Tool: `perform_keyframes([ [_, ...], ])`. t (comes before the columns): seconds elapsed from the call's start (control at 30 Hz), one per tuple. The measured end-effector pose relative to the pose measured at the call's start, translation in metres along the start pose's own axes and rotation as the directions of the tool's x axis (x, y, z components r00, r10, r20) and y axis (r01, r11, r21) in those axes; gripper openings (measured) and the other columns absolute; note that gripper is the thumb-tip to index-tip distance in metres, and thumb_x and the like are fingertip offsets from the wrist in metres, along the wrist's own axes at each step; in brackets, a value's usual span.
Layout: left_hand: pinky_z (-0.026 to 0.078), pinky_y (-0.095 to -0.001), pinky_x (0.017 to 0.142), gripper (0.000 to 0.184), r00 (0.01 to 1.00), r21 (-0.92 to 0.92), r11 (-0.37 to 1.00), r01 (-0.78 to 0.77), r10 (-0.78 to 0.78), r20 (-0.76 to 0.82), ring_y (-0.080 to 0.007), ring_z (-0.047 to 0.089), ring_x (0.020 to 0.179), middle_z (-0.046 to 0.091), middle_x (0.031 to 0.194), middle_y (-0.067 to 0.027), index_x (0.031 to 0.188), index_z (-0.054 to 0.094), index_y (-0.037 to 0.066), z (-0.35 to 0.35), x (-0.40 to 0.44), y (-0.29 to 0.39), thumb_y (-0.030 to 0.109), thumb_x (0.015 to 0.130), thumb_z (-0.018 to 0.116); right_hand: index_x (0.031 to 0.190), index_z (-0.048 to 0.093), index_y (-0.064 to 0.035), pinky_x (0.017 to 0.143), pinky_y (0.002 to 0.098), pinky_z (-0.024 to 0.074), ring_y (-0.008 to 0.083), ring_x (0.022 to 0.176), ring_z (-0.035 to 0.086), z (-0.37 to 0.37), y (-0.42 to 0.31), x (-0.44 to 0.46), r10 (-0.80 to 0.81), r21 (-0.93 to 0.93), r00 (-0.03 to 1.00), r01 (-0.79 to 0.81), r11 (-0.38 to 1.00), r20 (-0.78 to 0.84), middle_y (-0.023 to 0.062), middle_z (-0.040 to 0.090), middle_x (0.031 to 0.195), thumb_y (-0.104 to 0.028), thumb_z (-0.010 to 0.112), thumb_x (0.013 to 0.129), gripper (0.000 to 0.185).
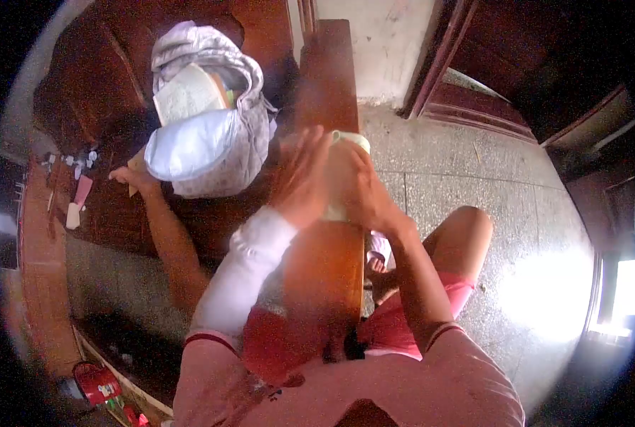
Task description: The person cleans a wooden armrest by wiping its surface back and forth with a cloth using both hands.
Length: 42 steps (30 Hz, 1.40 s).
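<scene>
In front of me, over the wooden bench, both hands meet at a pale greenish-white thing [360, 140]. Its top edge and a bit of its lower edge show; the hands cover the rest, so its kind is unclear. My left hand [302, 178], below a white sleeve, lies along its left side with fingers stretched out and somewhat blurred. Bent fingers of my right hand [369, 188] rest over its right side and grip it. Left of the hands is a patterned grey-white bag [221, 167], gaping, with an open book or notebook [189, 92] sticking out.
The narrow wooden bench [328, 267] runs away from me beside dark wooden furniture [111, 213]. A bare limb [168, 228] reaches toward a brown flat piece at left; whose it is, I cannot tell. Small pale items [75, 213] lie further left. Speckled floor [459, 167] stretches right.
</scene>
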<state>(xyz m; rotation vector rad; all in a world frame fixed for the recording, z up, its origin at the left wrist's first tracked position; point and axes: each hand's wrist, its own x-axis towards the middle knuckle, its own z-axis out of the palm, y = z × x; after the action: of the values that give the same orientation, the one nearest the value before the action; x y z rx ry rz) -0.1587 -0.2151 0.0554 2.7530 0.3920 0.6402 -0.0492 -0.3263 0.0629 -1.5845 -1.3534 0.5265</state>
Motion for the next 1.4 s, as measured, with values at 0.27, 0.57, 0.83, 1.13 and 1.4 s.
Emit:
perform_keyframes([
  [0.27, 0.025, -0.0445, 0.100, 0.045, 0.981, 0.123, 0.992, 0.004, 0.020, -0.194, -0.0367, 0.036, 0.117, 0.039, 0.126, -0.0226, 0.127, 0.032, 0.000, 0.072, 0.114, -0.095, 0.018, 0.087, 0.040, 0.120, 0.041, -0.0021, 0.106, 0.0419, 0.0145, 0.0373, 0.124, 0.027, -0.012, 0.123, 0.126, -0.260, -0.461, 0.962, 0.194, 0.866, -0.082, 0.0185, 0.036, 0.129, -0.013, 0.054, 0.079, 0.044],
  [0.57, 0.015, -0.0406, 0.107, 0.048, 0.971, 0.297, 0.928, 0.224, -0.186, -0.151, -0.0269, 0.022, 0.130, 0.024, 0.140, -0.0100, 0.135, 0.025, 0.011, 0.085, 0.183, -0.118, 0.034, 0.093, 0.024, 0.121, 0.040, -0.0027, 0.094, 0.0346, 0.0328, 0.0287, 0.107, 0.048, -0.025, 0.165, 0.204, -0.192, 0.001, 0.956, 0.197, 0.980, -0.222, 0.0177, 0.052, 0.115, -0.024, 0.046, 0.087, 0.041],
  [0.83, 0.015, -0.0450, 0.105, 0.048, 0.978, 0.302, 0.932, 0.199, -0.167, -0.126, -0.0290, 0.025, 0.128, 0.028, 0.139, -0.0111, 0.134, 0.028, 0.013, 0.085, 0.147, -0.102, 0.034, 0.091, 0.027, 0.129, 0.035, -0.0036, 0.098, 0.0312, 0.0295, 0.0209, 0.116, 0.039, -0.016, 0.140, 0.158, 0.089, 0.138, 0.985, -0.068, 0.988, -0.149, 0.0140, 0.043, 0.126, -0.024, 0.040, 0.092, 0.042],
  [1.13, 0.025, -0.0463, 0.100, 0.045, 0.999, 0.187, 0.982, 0.024, -0.017, -0.041, -0.0314, 0.037, 0.120, 0.040, 0.130, -0.0149, 0.128, 0.039, 0.008, 0.023, 0.006, -0.003, 0.025, 0.086, 0.044, 0.134, 0.026, -0.0049, 0.103, 0.0339, 0.0233, 0.0230, 0.124, 0.030, 0.015, 0.040, -0.004, 0.136, 0.509, 0.990, -0.103, 0.854, -0.028, 0.0141, 0.032, 0.135, -0.021, 0.042, 0.091, 0.049],
  [1.4, 0.022, -0.0462, 0.101, 0.046, 0.986, 0.134, 0.979, 0.157, -0.162, 0.029, -0.0331, 0.034, 0.121, 0.036, 0.132, -0.0155, 0.127, 0.040, 0.008, -0.025, -0.126, 0.105, 0.019, 0.083, 0.043, 0.136, 0.020, -0.0078, 0.104, 0.0378, 0.0194, 0.0342, 0.128, 0.023, 0.054, -0.039, -0.149, 0.040, -0.123, 0.986, -0.061, 0.991, -0.165, 0.0253, 0.025, 0.135, -0.011, 0.053, 0.081, 0.065],
])
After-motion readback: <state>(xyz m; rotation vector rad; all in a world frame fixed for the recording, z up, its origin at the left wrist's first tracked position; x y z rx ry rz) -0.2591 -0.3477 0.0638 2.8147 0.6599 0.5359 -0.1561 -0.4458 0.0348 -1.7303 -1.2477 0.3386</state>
